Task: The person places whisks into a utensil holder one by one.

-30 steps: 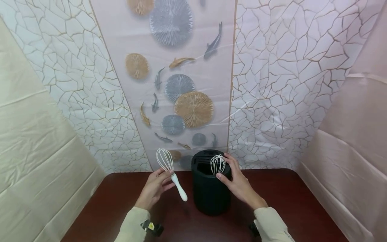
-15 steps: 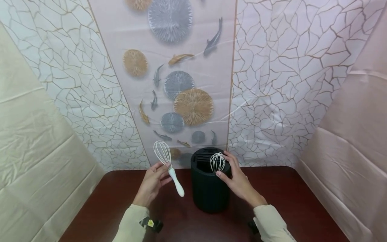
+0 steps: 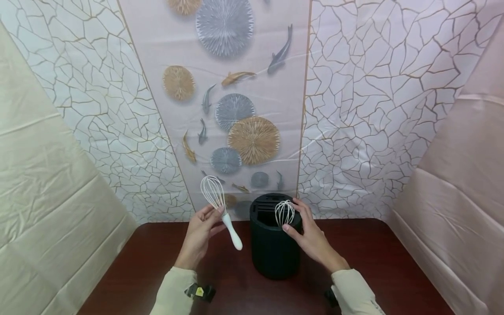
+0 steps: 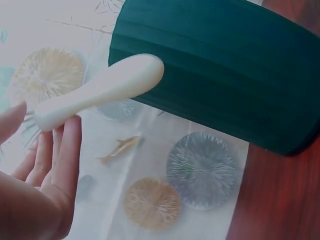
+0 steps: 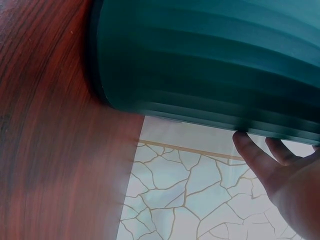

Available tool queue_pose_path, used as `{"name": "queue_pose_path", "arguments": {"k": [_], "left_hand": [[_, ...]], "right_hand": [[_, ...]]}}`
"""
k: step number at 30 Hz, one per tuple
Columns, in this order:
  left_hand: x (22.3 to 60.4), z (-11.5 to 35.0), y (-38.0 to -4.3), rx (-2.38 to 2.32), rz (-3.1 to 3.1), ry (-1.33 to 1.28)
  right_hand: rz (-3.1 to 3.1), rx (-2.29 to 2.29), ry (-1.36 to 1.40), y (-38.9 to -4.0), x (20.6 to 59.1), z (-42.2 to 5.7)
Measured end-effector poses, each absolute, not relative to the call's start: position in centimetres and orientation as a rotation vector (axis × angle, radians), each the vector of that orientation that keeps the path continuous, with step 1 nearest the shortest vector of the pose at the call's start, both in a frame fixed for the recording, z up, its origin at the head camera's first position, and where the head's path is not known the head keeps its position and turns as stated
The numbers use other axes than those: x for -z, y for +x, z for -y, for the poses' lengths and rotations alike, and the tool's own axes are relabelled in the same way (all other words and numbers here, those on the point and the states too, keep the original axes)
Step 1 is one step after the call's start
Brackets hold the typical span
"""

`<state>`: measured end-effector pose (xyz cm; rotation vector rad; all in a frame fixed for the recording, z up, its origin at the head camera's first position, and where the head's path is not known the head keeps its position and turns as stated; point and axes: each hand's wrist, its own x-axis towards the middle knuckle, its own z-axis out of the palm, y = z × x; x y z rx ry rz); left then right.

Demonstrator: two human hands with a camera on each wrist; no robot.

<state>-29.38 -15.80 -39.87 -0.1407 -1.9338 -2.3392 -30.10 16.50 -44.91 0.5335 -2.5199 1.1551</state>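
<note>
My left hand (image 3: 198, 236) pinches a white whisk (image 3: 232, 232) where its wires meet the handle, holding it above the table. The wire head points up and left, the handle slants down to the right. In the left wrist view the thumb and fingertips sit at the wire end of the pale handle (image 4: 107, 89). A dark green utensil holder (image 3: 274, 253) stands upright to the right. The wire head of a second whisk (image 3: 284, 213) rises from its opening; the handle is hidden inside. My right hand (image 3: 314, 241) grips the holder's right rim, thumb in front beside those wires, fingers along the side.
The holder's top has narrow slots (image 3: 269, 205) behind the wide opening. Below is a dark red wooden table (image 3: 362, 271). A patterned cloth backdrop (image 3: 346, 131) hangs behind its far edge, and pale fabric walls (image 3: 51, 210) flank both sides.
My left hand has raised its whisk a little. The right hand stays on the holder, and the second whisk keeps its place.
</note>
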Motion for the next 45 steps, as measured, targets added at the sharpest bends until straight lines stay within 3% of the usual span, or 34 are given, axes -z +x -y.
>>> {"name": "queue_pose_path", "arguments": {"k": [32,45], "left_hand": [[33.8,11.9,-27.9,2.083,1.760,-0.352],[33.7,10.2,-28.5,1.857,1.824,-0.496]], "right_hand": [[2.470,-1.236,0.577,-30.4,45.0,-16.5],[2.464,-1.228,0.595,-30.5,45.0,-16.7]]}}
